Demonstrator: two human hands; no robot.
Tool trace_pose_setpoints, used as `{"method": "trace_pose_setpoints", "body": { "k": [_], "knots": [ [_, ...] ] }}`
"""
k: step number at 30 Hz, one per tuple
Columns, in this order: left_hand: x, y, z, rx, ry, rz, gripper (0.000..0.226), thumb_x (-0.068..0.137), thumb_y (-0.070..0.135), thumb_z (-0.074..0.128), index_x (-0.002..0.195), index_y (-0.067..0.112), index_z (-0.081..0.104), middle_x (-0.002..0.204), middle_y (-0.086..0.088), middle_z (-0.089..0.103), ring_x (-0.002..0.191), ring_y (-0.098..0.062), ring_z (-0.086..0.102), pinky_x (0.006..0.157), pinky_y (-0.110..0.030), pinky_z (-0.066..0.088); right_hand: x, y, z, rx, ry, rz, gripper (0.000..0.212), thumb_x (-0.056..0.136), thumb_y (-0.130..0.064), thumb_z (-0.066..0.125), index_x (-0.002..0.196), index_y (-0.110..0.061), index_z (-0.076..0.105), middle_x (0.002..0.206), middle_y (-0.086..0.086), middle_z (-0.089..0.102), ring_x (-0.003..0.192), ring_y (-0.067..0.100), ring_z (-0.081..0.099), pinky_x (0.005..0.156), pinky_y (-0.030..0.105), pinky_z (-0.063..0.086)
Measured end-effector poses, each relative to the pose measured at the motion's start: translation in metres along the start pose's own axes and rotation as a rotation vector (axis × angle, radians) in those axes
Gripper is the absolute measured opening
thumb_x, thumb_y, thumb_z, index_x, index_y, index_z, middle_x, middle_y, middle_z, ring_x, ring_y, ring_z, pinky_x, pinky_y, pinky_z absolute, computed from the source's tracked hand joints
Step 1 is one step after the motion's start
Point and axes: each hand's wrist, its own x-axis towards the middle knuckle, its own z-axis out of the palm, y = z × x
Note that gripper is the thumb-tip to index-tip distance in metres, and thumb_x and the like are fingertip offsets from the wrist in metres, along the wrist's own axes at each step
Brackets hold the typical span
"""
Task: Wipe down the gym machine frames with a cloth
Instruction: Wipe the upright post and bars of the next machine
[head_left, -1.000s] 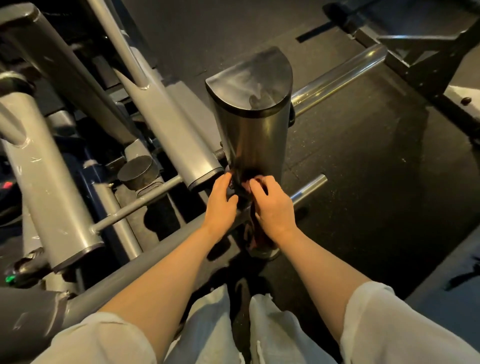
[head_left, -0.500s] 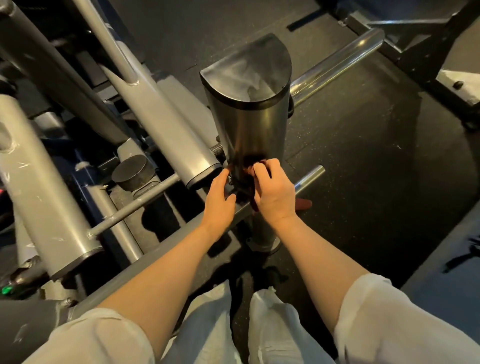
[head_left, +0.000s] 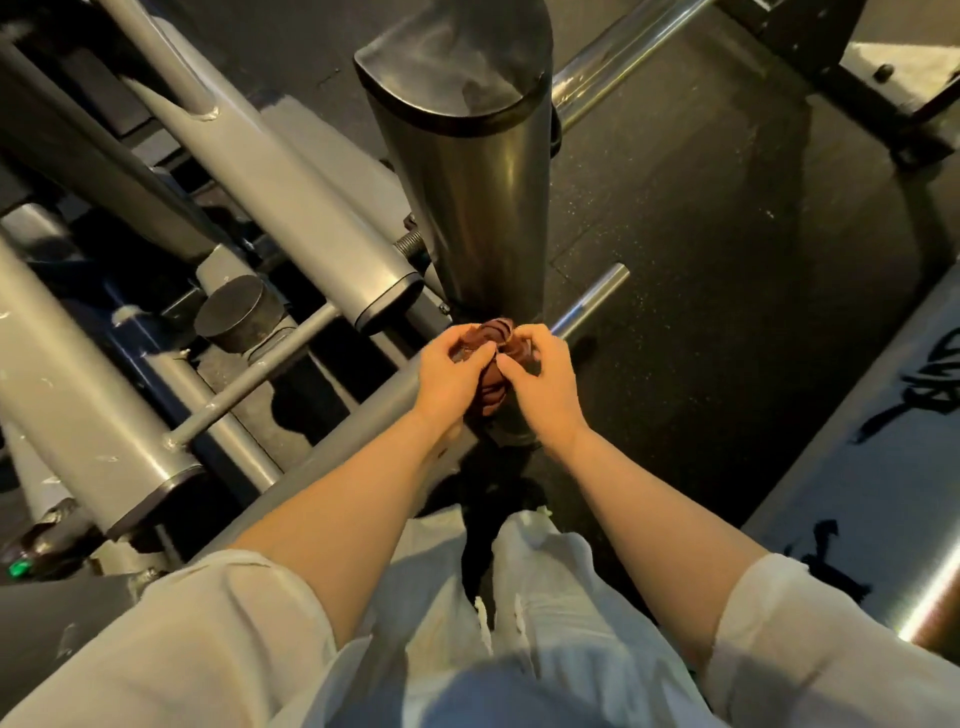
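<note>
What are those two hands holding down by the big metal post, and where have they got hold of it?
A dark reddish cloth, bunched between both hands: left hand and right hand each pinch its upper folds.

Both hands, left hand (head_left: 451, 370) and right hand (head_left: 540, 378), pinch a bunched dark red cloth (head_left: 491, 353) near the base of the upright steel post (head_left: 467, 208).
</note>
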Motion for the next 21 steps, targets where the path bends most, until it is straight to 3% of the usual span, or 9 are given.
{"method": "trace_pose_setpoints", "body": {
  "k": [4, 6, 8, 10, 12, 14, 16, 19, 21],
  "knots": [
    [0.004, -0.002, -0.009, 0.067, -0.033, 0.106, 0.022, 0.082, -0.002, 0.07, 0.091, 0.015, 0.058, 0.085, -0.004, 0.065, 0.08, -0.013, 0.064, 0.08, -0.034, 0.055, -0.011, -0.002, 0.002, 0.479, -0.111, 0.236, 0.025, 0.096, -0.003, 0.054, 0.119, -0.014, 0.052, 0.107, 0.008, 0.068, 0.1, 0.023, 0.068, 0.081, 0.04, 0.059],
    [0.006, -0.001, -0.013, 0.133, -0.095, 0.131, 0.024, 0.08, 0.001, 0.074, 0.087, 0.019, 0.059, 0.081, 0.0, 0.066, 0.076, -0.008, 0.064, 0.077, -0.03, 0.053, -0.014, -0.005, 0.003, 0.516, -0.059, 0.274, 0.026, 0.093, 0.005, 0.054, 0.117, -0.005, 0.05, 0.102, 0.016, 0.068, 0.096, 0.028, 0.069, 0.082, 0.044, 0.059],
    [0.01, 0.001, -0.017, 0.182, -0.137, 0.184, 0.022, 0.079, 0.008, 0.076, 0.088, 0.023, 0.063, 0.087, -0.002, 0.068, 0.084, -0.014, 0.067, 0.082, -0.033, 0.054, -0.015, -0.011, 0.004, 0.395, 0.052, 0.174, 0.024, 0.09, 0.007, 0.056, 0.111, -0.003, 0.051, 0.099, 0.019, 0.067, 0.094, 0.031, 0.069, 0.085, 0.049, 0.057],
    [0.011, 0.008, -0.023, 0.106, -0.115, 0.2, 0.019, 0.084, 0.015, 0.073, 0.1, 0.021, 0.064, 0.097, 0.0, 0.069, 0.093, -0.012, 0.067, 0.087, -0.032, 0.054, -0.012, -0.025, 0.006, 0.247, 0.172, -0.012, 0.018, 0.089, 0.005, 0.057, 0.102, -0.007, 0.054, 0.096, 0.012, 0.066, 0.091, 0.022, 0.068, 0.087, 0.043, 0.056],
    [0.014, 0.015, -0.028, -0.043, -0.062, 0.115, 0.032, 0.093, 0.022, 0.063, 0.122, 0.014, 0.055, 0.106, 0.007, 0.064, 0.097, -0.002, 0.064, 0.088, -0.025, 0.051, -0.006, -0.048, 0.011, 0.074, 0.313, -0.274, 0.018, 0.089, 0.006, 0.055, 0.098, -0.008, 0.056, 0.095, 0.009, 0.062, 0.09, 0.019, 0.063, 0.086, 0.035, 0.054],
    [0.023, 0.02, -0.034, -0.091, -0.026, 0.06, 0.049, 0.099, 0.03, 0.053, 0.143, 0.015, 0.039, 0.124, 0.008, 0.056, 0.113, -0.003, 0.057, 0.099, -0.028, 0.047, 0.009, -0.065, 0.02, -0.129, 0.471, -0.521, 0.019, 0.086, 0.009, 0.052, 0.1, -0.001, 0.059, 0.099, 0.014, 0.06, 0.091, 0.024, 0.059, 0.084, 0.032, 0.052],
    [0.033, 0.023, -0.037, -0.095, -0.028, 0.061, 0.045, 0.102, 0.028, 0.045, 0.146, 0.023, 0.037, 0.141, 0.003, 0.049, 0.126, -0.01, 0.05, 0.107, -0.035, 0.043, 0.03, -0.066, 0.027, -0.37, 0.551, -0.657, 0.021, 0.085, 0.007, 0.054, 0.103, 0.001, 0.062, 0.104, 0.019, 0.058, 0.093, 0.029, 0.056, 0.084, 0.031, 0.049],
    [0.041, 0.029, -0.038, -0.121, -0.079, 0.074, 0.033, 0.102, 0.01, 0.039, 0.127, 0.027, 0.053, 0.122, 0.005, 0.063, 0.112, -0.006, 0.06, 0.093, -0.027, 0.052, 0.046, -0.036, 0.036, -0.684, 0.375, -0.6, 0.024, 0.082, 0.001, 0.061, 0.105, -0.007, 0.062, 0.107, 0.017, 0.056, 0.089, 0.029, 0.052, 0.076, 0.033, 0.05],
    [0.044, 0.026, -0.037, -0.136, -0.105, 0.058, 0.043, 0.1, 0.0, 0.035, 0.133, 0.022, 0.05, 0.121, 0.002, 0.063, 0.104, -0.006, 0.064, 0.077, -0.02, 0.054, 0.04, -0.015, 0.044, -0.719, 0.231, -0.429, 0.029, 0.08, 0.003, 0.063, 0.107, -0.008, 0.061, 0.107, 0.017, 0.054, 0.09, 0.03, 0.051, 0.075, 0.042, 0.052]
  ]
}}
